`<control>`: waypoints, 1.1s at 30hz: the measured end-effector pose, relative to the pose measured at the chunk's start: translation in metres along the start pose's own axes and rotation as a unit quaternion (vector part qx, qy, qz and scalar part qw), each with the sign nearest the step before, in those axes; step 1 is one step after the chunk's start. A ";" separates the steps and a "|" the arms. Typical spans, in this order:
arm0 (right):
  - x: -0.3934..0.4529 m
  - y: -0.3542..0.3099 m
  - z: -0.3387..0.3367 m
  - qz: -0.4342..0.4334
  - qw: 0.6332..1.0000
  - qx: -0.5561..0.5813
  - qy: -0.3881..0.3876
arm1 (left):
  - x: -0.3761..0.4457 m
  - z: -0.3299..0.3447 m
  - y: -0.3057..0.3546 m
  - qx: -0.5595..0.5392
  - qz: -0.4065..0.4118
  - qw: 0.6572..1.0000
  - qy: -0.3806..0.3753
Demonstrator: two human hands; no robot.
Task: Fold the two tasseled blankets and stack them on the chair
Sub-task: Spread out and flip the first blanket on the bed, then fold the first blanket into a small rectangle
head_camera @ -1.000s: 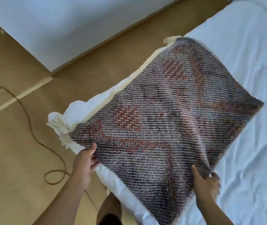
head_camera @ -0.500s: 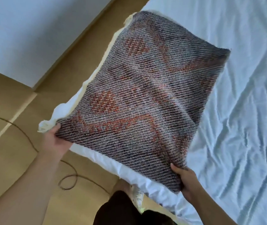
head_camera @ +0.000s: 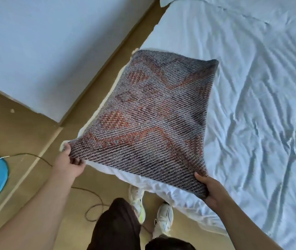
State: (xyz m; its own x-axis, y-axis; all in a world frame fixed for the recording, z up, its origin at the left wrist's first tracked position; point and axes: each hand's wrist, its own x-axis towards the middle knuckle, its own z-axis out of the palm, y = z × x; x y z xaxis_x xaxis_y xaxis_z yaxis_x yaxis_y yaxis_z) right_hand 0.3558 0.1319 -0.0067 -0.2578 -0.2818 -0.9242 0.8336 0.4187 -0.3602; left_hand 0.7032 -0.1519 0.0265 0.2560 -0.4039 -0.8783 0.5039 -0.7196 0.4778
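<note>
The folded blanket (head_camera: 154,120) is held above the corner of the bed (head_camera: 260,105), its far edge low toward the sheet. The left hand (head_camera: 69,165) pinches 1 near corner and the right hand (head_camera: 209,190) grips the other. Probably this keeps the layers aligned for carrying; no chair is visible.

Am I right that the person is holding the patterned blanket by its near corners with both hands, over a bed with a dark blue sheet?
Not quite. In the head view the left hand and right hand do hold the patterned blanket by its near corners, but the bed sheet is white, not dark blue.
</note>
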 end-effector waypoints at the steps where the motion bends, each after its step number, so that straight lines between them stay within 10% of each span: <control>1: -0.008 0.001 -0.003 -0.008 1.000 0.020 -0.002 | -0.002 -0.007 0.004 -0.004 -0.003 1.000 -0.006; 15: -0.086 0.053 0.047 -0.107 0.972 0.097 0.187 | 0.024 -0.029 0.081 0.194 0.004 0.974 -0.117; 28: -0.109 -0.188 0.125 -0.293 0.941 0.161 0.047 | -0.011 0.218 0.191 0.127 0.063 0.959 -0.245; 33: -0.037 -0.295 0.158 -0.348 0.926 0.003 0.147 | 0.010 0.326 0.190 0.136 0.069 0.966 -0.208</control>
State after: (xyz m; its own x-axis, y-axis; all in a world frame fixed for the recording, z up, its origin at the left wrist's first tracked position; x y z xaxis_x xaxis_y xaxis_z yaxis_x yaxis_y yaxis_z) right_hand 0.1966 -0.1172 0.1534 -0.8550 -0.2330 -0.4633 0.4182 0.2184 -0.8817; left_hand 0.5326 -0.4766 0.1143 -0.0767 -0.6574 -0.7496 0.2389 -0.7421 0.6263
